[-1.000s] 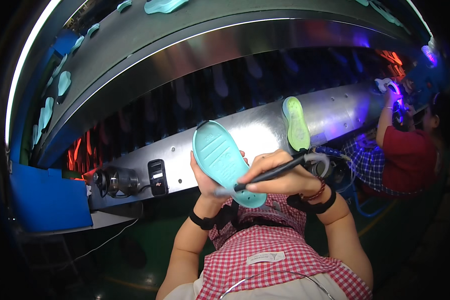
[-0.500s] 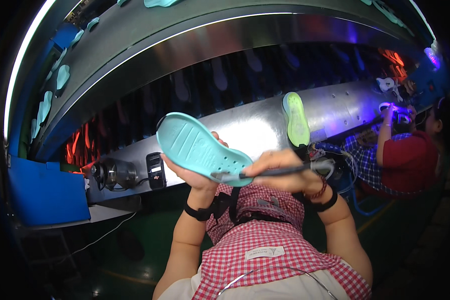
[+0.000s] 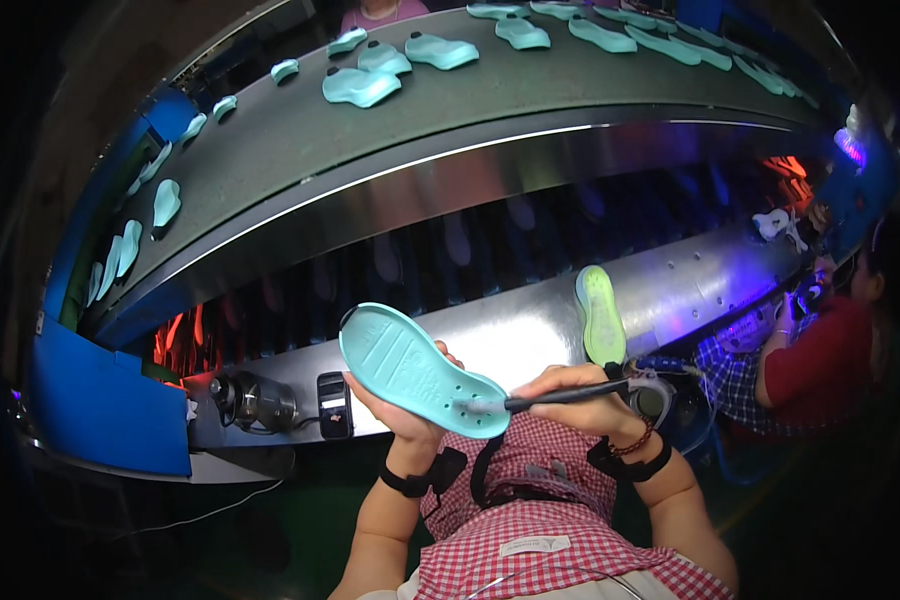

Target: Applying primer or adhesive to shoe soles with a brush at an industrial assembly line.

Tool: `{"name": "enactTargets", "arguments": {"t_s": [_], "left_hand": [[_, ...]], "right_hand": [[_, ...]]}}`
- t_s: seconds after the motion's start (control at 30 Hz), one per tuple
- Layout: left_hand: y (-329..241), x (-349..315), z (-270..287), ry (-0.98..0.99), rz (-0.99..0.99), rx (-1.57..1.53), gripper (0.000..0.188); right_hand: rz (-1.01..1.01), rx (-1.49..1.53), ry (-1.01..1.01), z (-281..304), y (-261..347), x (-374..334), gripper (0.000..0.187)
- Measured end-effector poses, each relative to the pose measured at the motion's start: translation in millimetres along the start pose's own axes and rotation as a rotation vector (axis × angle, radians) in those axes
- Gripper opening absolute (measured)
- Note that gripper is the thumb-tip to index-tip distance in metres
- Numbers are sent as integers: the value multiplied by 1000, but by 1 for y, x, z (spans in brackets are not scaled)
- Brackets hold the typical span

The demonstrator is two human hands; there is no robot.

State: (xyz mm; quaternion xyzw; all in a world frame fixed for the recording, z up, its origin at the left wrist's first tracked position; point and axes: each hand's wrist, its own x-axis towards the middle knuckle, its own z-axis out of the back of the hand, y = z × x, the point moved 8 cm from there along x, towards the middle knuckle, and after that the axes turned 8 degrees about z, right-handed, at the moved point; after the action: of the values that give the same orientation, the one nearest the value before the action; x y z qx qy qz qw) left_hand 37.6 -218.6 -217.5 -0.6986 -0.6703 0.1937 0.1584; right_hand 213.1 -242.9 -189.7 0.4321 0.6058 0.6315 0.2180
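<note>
A turquoise shoe sole (image 3: 395, 362) lies tilted across my left hand (image 3: 407, 418), its wide ridged end up to the left and its holed end toward my right hand. The left fingers and thumb grip its edges, with the palm beneath it. My right hand (image 3: 592, 408) is closed around the black handle of a brush (image 3: 530, 402). Its pale bristles rest on the sole's surface among the small holes. On the metal ledge beyond my right hand is a lime-green sole (image 3: 602, 318) with a turquoise rim.
Several turquoise soles (image 3: 442, 52) sit on the dark conveyor belt (image 3: 270, 150) across the far side. A glass jar (image 3: 260, 402) and a black phone-like device (image 3: 335, 405) stand on the metal ledge (image 3: 500, 330). At right, a person in a red top (image 3: 820, 350) works under violet light.
The brush tip has moved from the sole's near edge in among the holes. My view has tilted up, showing more of the conveyor and its soles. Both hands keep their hold.
</note>
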Motion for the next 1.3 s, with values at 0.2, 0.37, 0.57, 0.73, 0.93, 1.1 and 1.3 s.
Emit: {"name": "enactTargets", "arguments": {"t_s": [0.2,0.37,0.57,0.73,0.93,1.1,1.3], "left_hand": [[1,-2,-4,-22,31,2,88],[2,2,-3,-10,51,19,87],[2,1,-16,79,97,9,89],[16,-8,-23,102,195,-130,79],[38,-10,-5,212,329,-6,56],[33,-8,8,64,381,167,50],[46,-23,-5,137,841,313,49]], "right_hand": [[73,-56,157,-14,12,-5,22],[-56,-65,-115,3,-7,-5,20],[126,91,28,-2,-2,-1,20],[-95,650,-238,-6,-25,0,18],[-95,44,-64,-11,5,4,19],[-42,-77,-46,-3,15,8,20],[198,-221,405,-17,59,15,22]]}}
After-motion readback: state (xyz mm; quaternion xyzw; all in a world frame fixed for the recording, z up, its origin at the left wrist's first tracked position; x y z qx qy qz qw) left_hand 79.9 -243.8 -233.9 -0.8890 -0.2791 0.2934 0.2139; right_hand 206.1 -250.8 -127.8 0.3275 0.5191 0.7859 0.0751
